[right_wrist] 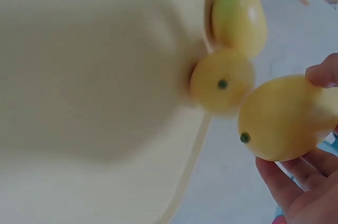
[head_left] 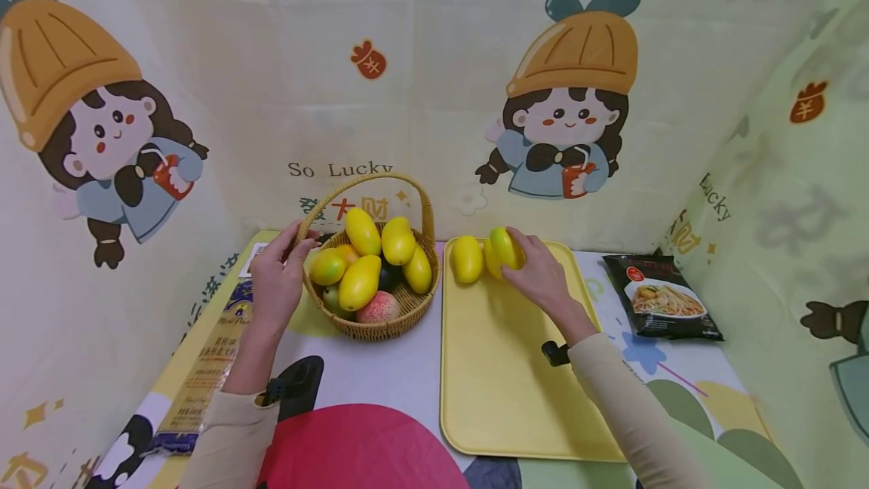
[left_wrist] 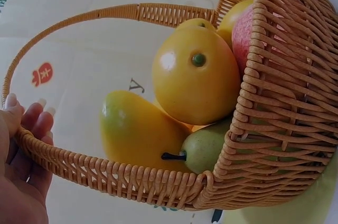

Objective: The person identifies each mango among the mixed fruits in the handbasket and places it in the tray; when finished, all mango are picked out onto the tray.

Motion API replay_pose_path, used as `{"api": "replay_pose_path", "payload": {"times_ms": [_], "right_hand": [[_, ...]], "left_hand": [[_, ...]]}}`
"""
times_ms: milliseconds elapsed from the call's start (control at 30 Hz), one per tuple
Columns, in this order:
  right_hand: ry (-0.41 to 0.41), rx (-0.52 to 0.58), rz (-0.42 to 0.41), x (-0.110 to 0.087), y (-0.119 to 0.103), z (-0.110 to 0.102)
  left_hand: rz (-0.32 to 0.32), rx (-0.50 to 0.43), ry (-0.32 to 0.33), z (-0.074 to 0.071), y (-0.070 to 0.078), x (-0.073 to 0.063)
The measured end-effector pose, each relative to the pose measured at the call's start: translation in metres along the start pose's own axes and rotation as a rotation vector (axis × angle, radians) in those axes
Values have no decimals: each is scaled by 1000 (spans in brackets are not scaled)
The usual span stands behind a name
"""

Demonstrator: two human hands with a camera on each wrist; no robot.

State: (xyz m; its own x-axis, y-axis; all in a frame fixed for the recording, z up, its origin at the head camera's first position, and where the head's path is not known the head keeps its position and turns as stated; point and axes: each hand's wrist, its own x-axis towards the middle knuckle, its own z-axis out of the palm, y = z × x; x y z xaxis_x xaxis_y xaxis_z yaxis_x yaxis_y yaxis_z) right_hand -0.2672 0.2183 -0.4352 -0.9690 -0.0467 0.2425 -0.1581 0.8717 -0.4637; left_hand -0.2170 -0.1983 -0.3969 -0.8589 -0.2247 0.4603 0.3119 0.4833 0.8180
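My left hand (head_left: 277,274) grips the handle (head_left: 426,210) of a wicker basket (head_left: 370,329) at its left side; the left wrist view shows the fingers (left_wrist: 42,123) curled round it. Inside the basket lie several yellow mangoes (head_left: 360,283), a pinkish-red peach (head_left: 379,308), a green pear (left_wrist: 207,150) with a dark stem and a dark round thing, partly hidden. My right hand (head_left: 543,278) holds a yellow-green mango (right_wrist: 282,118) between thumb and fingers, above the far end of a yellow tray (head_left: 516,368). Two mangoes, one left (head_left: 467,259) and one partly hidden (right_wrist: 222,82), rest on the tray.
A black food packet (head_left: 668,296) with a noodle picture lies right of the tray. At the left, a long pasta bag (head_left: 204,368) lies along the table's side. Printed cloth (head_left: 434,112) hangs behind and at both sides.
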Motion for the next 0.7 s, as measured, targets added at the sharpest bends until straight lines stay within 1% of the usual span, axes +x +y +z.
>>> {"api": "replay_pose_path", "payload": {"times_ms": [200, 333, 467, 567, 700], "right_hand": [[-23, -11, 58, 2, 27, -5], [-54, -22, 91, 2, 47, -1], [-82, -65, 122, 2, 65, 5], [-85, -62, 121, 2, 71, 8], [-59, -49, 115, 4, 71, 12]], "left_hand": [[5, -2, 1, -2, 0, 0], [-2, -11, 1, -1, 0, 0], [-7, -27, -13, 0, 1, 0], [-3, -23, -12, 1, 1, 0], [0, -21, -12, 1, 1, 0]]}}
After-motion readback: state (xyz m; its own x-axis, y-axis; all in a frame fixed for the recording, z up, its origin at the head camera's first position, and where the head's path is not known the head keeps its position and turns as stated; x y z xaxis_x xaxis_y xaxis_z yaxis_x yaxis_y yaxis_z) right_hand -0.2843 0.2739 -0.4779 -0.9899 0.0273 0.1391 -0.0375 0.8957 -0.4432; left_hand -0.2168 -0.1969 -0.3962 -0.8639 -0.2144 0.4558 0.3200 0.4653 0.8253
